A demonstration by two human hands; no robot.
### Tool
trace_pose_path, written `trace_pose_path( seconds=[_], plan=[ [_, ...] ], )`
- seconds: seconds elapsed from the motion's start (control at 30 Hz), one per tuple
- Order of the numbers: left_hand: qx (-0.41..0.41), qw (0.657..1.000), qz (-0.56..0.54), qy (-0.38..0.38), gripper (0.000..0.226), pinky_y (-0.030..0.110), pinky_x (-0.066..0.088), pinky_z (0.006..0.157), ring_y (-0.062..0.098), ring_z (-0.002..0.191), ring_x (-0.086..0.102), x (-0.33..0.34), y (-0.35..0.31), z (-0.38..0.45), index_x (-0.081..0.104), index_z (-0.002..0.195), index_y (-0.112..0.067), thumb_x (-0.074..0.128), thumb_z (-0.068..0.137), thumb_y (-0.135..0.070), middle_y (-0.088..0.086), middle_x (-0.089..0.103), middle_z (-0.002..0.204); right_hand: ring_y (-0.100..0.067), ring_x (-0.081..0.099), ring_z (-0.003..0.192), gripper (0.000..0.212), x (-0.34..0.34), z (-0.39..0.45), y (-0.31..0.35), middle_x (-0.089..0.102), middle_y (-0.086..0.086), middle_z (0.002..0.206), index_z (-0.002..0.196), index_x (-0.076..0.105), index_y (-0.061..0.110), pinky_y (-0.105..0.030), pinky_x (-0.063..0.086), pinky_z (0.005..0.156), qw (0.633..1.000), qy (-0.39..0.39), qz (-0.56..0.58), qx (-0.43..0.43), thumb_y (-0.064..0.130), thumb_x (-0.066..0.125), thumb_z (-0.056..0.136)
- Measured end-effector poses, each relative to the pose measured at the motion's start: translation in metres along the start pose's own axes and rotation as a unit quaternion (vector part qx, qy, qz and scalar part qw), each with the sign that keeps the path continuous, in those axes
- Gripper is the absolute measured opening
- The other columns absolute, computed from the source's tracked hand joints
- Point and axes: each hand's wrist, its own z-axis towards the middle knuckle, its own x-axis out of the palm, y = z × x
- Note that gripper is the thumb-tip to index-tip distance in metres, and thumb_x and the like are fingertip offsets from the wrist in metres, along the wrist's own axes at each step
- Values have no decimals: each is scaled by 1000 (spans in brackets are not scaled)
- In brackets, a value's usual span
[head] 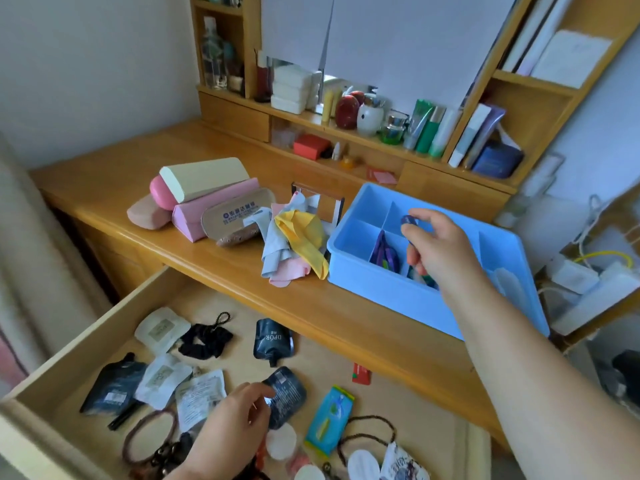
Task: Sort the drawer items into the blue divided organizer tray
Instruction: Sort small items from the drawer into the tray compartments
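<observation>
The blue divided organizer tray sits on the desk at the right, with purple-handled items in one compartment. My right hand hovers over the tray's middle and pinches a small dark blue object between thumb and fingers. Below, the open drawer holds several sachets, hair ties and packets. My left hand reaches into it and pinches a dark blue sachet. A second dark sachet lies further back, beside a black scrunchie.
Eyeglass cases and a heap of cleaning cloths lie on the desk left of the tray. A green-blue packet, white sachets, bead bracelets and cotton pads fill the drawer. Shelves with bottles stand behind.
</observation>
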Motion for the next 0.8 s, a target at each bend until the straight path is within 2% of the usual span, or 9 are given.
trace_pose_path(
  seconds=[0.1,0.2,0.3,0.4,0.5,0.57,0.7,0.73,0.8],
  plan=[
    [3,1000,-7,6,21,21,50,69,8,71,59,2,0,1,65,102,-23,60,87,-9,-6,62,92,-10,55,52,22,7,34,-10,59,5,67,105,63,23,-27,43,61,993,1,-111,30,30,58,84],
    [1,1000,-11,11,21,23,51,71,8,73,60,2,0,1,65,103,-22,60,87,-10,-6,61,93,-17,61,76,44,9,42,-19,65,-4,94,117,58,18,-30,43,73,978,19,-205,41,46,61,83],
    [4,1000,-15,4,22,18,49,68,1,73,58,3,2,-1,65,104,-25,60,87,-11,-12,60,90,-12,58,67,53,12,30,-26,67,-4,84,128,49,21,-29,41,65,980,16,-196,39,54,54,87],
    [-1,1000,-15,-7,24,7,42,64,-7,78,56,2,3,-3,65,104,-25,57,88,-9,-14,58,89,-12,49,55,22,13,-6,-35,52,6,56,106,62,20,-27,36,56,977,-48,-184,-96,35,55,90],
    [-21,1000,-10,-18,26,2,39,63,-8,76,55,-1,2,-2,65,104,-25,54,90,-7,-14,57,93,-12,47,51,14,20,-69,-50,50,11,53,88,65,18,-24,39,51,920,-64,-225,-315,26,53,87],
    [-42,999,5,-9,24,2,38,61,-5,69,54,-4,1,-3,66,99,-26,54,89,-8,-14,58,90,-12,53,53,16,27,-116,-72,60,10,61,83,67,18,-25,45,49,899,37,-245,-360,26,53,86],
    [-34,989,83,118,17,10,42,62,4,74,58,-12,-1,-14,63,86,-31,58,85,-15,-12,64,83,-18,62,95,23,37,-190,-132,67,7,99,105,69,26,-24,44,77,883,313,-277,-211,35,60,85],
    [-26,982,101,156,13,17,46,67,9,80,60,-15,-1,-18,64,89,-29,61,82,-19,-10,65,87,-16,54,113,37,38,-204,-147,61,8,118,119,62,32,-24,39,88,867,361,-295,-175,45,60,84],
    [4,960,149,238,25,22,49,77,12,91,59,-20,-1,-28,62,99,-30,68,74,-31,-10,61,97,-11,21,140,69,38,-229,-174,23,11,154,138,37,45,-31,16,113,821,430,-346,-146,65,56,75]
  ],
)
